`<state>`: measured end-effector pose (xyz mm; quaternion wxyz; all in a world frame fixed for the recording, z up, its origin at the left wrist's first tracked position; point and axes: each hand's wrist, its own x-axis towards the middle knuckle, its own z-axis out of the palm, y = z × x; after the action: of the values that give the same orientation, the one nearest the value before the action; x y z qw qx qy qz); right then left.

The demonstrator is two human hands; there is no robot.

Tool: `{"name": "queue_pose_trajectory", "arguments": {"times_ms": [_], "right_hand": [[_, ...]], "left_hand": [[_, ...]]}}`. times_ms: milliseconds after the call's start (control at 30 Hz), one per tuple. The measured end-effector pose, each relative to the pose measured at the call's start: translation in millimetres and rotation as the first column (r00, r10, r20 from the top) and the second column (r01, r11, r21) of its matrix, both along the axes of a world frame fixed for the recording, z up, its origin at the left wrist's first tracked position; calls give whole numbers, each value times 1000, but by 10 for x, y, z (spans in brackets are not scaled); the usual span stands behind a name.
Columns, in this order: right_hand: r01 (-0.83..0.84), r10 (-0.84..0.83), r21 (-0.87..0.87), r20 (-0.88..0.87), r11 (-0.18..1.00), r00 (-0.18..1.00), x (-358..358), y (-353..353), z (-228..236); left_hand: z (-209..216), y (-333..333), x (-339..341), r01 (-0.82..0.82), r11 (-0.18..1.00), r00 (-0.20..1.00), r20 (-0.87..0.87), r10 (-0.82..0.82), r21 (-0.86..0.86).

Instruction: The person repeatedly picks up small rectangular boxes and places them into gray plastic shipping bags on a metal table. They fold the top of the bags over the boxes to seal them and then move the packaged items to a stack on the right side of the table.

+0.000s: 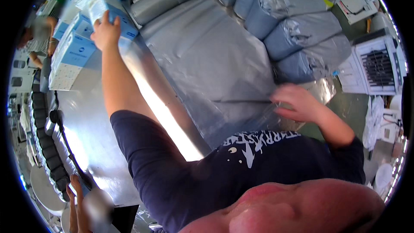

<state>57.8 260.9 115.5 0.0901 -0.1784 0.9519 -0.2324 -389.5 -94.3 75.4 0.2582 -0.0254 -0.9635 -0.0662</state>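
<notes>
The light blue pack [110,11] lies at the far left end of the table [90,121], tilted on top of a loose heap of like packs, and the left hand [105,30] is closed over its near edge with the arm stretched out full along the shiny metal top. Just under and beside it sit more blue-and-white boxes [71,56], stacked unevenly toward the left rim. The right hand [297,101] rests at the near right on the big grey plastic sheet [211,60] that covers the middle of the table; its fingers look curled and pinching a clear, crinkled edge of the film, though the blur there means I cannot tell how firmly. Judging by this, the step in hand is taking one pack from the heap while the other hand keeps the wrapping held ready. The next move seems to call for a steady lift so the neighbouring packs do not slide, and for the sheet to be kept flat or opened where the pack is to go. Beyond the sheet, a curved row of grey wrapped bundles [297,30] lines the far right, with white machines [379,64] behind them. Another person [36,39] stands at the far left, and someone else's hand [75,203] shows at the lower left edge.
</notes>
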Motion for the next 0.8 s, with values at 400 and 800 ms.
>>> {"name": "queue_pose_trajectory", "arguments": {"times_ms": [400,800], "right_hand": [[-59,-4,165,360,984,933,-921,-1619,-322],[48,-16,391,-85,919,996,-774,-1175,-669]], "left_hand": [[-750,-2020,3802,-73,489,770,361,-526,869],[-769,-1671,4624,61,-98,859,-102,-502,993]]}}
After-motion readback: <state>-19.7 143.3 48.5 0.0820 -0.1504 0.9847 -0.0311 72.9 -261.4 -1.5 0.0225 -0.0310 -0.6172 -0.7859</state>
